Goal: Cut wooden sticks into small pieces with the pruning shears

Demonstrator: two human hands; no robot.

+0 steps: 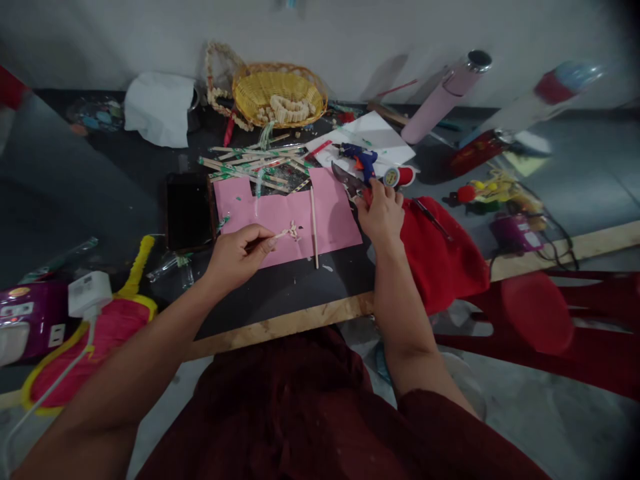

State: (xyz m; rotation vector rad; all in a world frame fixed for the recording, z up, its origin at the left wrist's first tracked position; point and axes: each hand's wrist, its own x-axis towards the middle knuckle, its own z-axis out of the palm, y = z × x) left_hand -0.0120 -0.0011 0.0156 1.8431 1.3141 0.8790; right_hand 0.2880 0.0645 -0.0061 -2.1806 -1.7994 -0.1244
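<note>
From the head view, the left hand (237, 257), at eight o'clock from the middle of the pink paper (333, 227), pinches a thin stick (280, 235) beside small pieces (293, 231). The right hand (384, 217), at three o'clock, bends over scissors (346, 179); its grip I cannot tell. A light, steady pinch should suit the stick.

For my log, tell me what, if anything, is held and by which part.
The left hand pinches a thin pale stick by its near end. The right hand is at the handle end of the dark-bladed tool; its grip cannot be told.
</note>
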